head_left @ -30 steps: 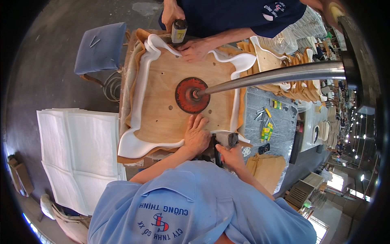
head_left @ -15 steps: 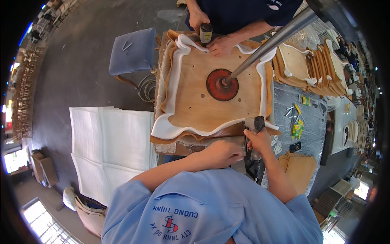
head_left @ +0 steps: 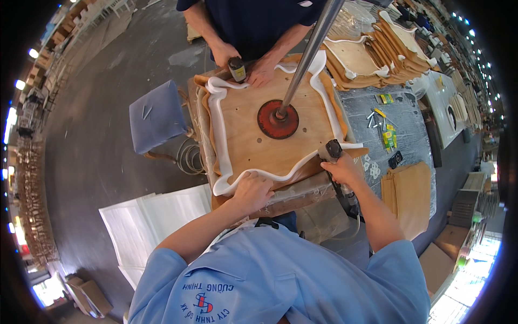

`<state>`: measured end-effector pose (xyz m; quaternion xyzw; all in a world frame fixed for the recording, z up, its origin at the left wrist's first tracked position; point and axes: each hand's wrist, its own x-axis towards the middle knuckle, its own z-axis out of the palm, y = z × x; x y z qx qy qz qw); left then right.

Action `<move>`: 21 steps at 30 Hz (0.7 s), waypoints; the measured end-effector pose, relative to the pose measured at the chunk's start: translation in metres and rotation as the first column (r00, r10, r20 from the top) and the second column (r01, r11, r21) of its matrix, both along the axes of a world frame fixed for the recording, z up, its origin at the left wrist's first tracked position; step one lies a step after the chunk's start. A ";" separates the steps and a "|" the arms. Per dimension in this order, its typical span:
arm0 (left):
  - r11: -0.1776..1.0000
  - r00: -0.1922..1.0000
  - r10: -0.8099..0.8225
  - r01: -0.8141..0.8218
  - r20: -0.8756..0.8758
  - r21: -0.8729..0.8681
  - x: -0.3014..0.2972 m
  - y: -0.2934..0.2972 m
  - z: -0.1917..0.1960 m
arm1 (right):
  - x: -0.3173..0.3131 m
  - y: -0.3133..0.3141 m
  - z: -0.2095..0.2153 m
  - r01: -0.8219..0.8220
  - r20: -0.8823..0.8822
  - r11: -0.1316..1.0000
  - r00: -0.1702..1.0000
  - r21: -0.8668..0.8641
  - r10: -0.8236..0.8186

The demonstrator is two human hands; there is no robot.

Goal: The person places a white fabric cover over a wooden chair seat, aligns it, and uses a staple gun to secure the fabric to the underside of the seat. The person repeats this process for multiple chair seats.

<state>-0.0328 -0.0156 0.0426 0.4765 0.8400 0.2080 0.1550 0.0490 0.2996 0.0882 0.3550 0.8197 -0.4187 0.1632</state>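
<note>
Though clear of it earlier, the left hand (head_left: 253, 192) touches white padding (head_left: 217, 121).

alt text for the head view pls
A person's right hand holds a staple gun at the near edge of a plywood panel rimmed with white foam and brown fabric, the left hand touching that edge. Opposite, a co-worker's hand holds another staple gun; a red disc sits mid-panel.
</note>
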 end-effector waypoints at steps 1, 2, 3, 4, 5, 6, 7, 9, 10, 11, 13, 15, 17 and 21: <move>0.998 0.998 -0.056 0.056 -0.030 -0.013 -0.004 -0.001 -0.002 | -0.002 -0.002 0.001 -0.007 0.005 1.000 1.000 0.019 0.007; 0.997 0.997 -0.074 0.074 -0.014 -0.021 -0.008 -0.002 -0.004 | -0.004 -0.004 0.003 -0.006 0.014 1.000 1.000 0.029 0.006; 0.995 0.996 -0.092 0.092 0.002 -0.029 -0.013 -0.003 -0.005 | -0.006 -0.005 0.005 -0.007 0.023 0.999 1.000 0.039 0.006; 0.993 0.993 -0.112 0.113 0.028 -0.034 -0.014 -0.004 -0.007 | -0.004 -0.005 0.004 -0.004 0.041 0.999 0.999 0.050 0.002; 0.991 0.991 -0.132 0.133 0.019 -0.033 -0.017 -0.003 -0.009 | -0.003 -0.004 0.002 -0.037 0.017 0.995 0.999 0.088 0.036; 0.988 0.988 -0.152 0.153 0.010 -0.032 -0.021 -0.001 -0.012 | -0.004 -0.002 0.001 -0.071 -0.005 0.989 0.997 0.127 0.072; 0.985 0.985 -0.170 0.170 0.007 -0.032 -0.023 0.000 -0.013 | -0.003 -0.002 -0.001 -0.105 -0.021 0.981 0.994 0.164 0.110; 0.984 0.983 -0.176 0.177 0.044 -0.026 -0.025 0.001 -0.017 | 0.001 -0.003 -0.005 -0.117 -0.056 0.974 0.990 0.194 0.130; 0.984 0.983 -0.176 0.177 0.055 -0.019 -0.028 0.003 -0.020 | -0.001 -0.002 -0.003 -0.124 -0.078 0.969 0.987 0.215 0.143; 0.989 0.988 -0.147 0.147 0.053 0.016 -0.028 0.002 -0.022 | -0.002 -0.003 -0.001 -0.120 -0.053 0.971 0.990 0.209 0.133; 0.993 0.994 -0.089 0.084 0.057 0.088 -0.027 -0.003 -0.024 | -0.002 -0.006 0.003 -0.112 0.003 0.974 0.994 0.199 0.114; 0.987 0.996 -0.071 0.062 0.054 0.147 -0.032 -0.005 -0.026 | -0.006 -0.008 0.007 -0.094 -0.004 0.981 0.995 0.172 0.096; 0.978 0.997 -0.057 0.045 0.052 0.204 -0.032 -0.005 -0.028 | -0.004 -0.007 0.008 -0.085 0.014 0.982 0.996 0.168 0.084; 0.964 0.999 -0.032 0.023 0.029 0.265 -0.041 0.000 -0.031 | 0.004 -0.010 0.006 -0.025 -0.071 0.986 0.997 0.162 0.037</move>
